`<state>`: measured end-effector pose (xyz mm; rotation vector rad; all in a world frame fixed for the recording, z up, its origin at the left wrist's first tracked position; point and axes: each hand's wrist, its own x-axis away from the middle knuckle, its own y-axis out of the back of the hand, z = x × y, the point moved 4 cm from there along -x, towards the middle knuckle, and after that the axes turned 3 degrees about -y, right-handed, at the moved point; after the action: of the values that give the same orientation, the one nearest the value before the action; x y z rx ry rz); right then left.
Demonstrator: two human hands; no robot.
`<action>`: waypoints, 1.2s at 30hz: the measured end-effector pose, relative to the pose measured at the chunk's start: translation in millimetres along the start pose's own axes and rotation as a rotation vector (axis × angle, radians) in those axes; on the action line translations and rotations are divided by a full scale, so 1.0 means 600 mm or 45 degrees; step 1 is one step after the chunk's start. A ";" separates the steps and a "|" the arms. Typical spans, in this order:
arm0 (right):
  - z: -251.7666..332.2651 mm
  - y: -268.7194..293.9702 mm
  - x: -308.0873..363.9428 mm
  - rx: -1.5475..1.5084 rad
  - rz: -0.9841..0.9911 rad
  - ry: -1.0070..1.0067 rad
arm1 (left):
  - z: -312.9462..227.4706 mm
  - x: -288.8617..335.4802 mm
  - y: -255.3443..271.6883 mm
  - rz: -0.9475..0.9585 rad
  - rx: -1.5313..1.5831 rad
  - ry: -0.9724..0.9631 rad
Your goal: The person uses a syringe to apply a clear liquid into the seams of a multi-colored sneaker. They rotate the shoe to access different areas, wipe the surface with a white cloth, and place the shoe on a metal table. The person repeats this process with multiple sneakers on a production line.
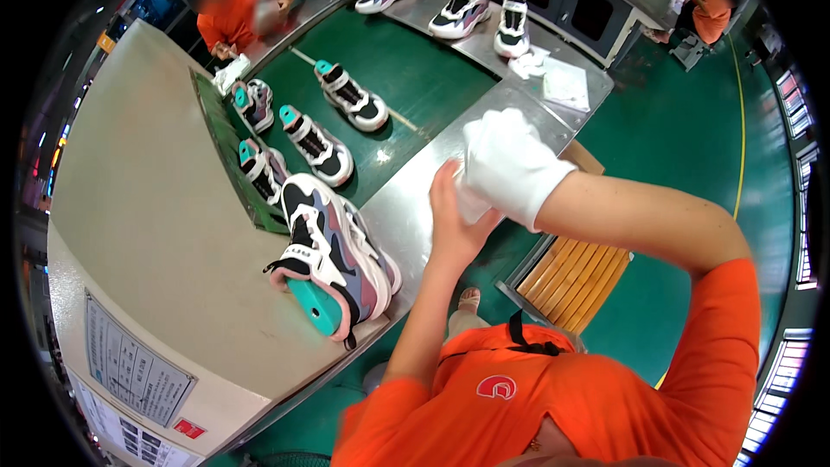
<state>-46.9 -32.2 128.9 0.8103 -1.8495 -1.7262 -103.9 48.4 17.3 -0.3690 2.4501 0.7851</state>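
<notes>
In front of me, above the metal table edge, my two hands meet. A white cloth glove (510, 164) covers my right hand (506, 160), whose fingers look bent inward. My bare left hand (454, 220) closes on white glove fabric between the hands. Whether this is the worn glove or a second one, I cannot tell; it is blurred. Nearest to my left forearm, a pair of white, black, grey and pink sneakers (324, 246) with a teal insole rests by the beige machine housing.
Several similar sneakers (350, 95) sit on the green conveyor belt (415, 69), others on its metal frame (596, 78). White cloths (566, 86) lie at the far right corner. A wooden slatted rack (571, 281) stands below. Co-workers in orange (246, 4) are across the line and far right.
</notes>
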 end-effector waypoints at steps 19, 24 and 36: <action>-0.006 -0.139 0.316 -0.647 0.068 -0.876 | 0.095 0.110 -0.148 -0.134 1.556 1.371; 0.035 -0.273 0.294 -1.008 0.319 -0.806 | 0.140 0.134 -0.106 -0.265 1.079 1.055; 0.062 -0.394 0.300 -1.525 0.324 -0.942 | 0.042 0.272 -0.141 0.245 0.796 1.538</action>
<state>-177.3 -139.0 -118.4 -0.5654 -0.7874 -2.5869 -193.0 -18.8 -130.6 -0.4273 3.6797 -0.3472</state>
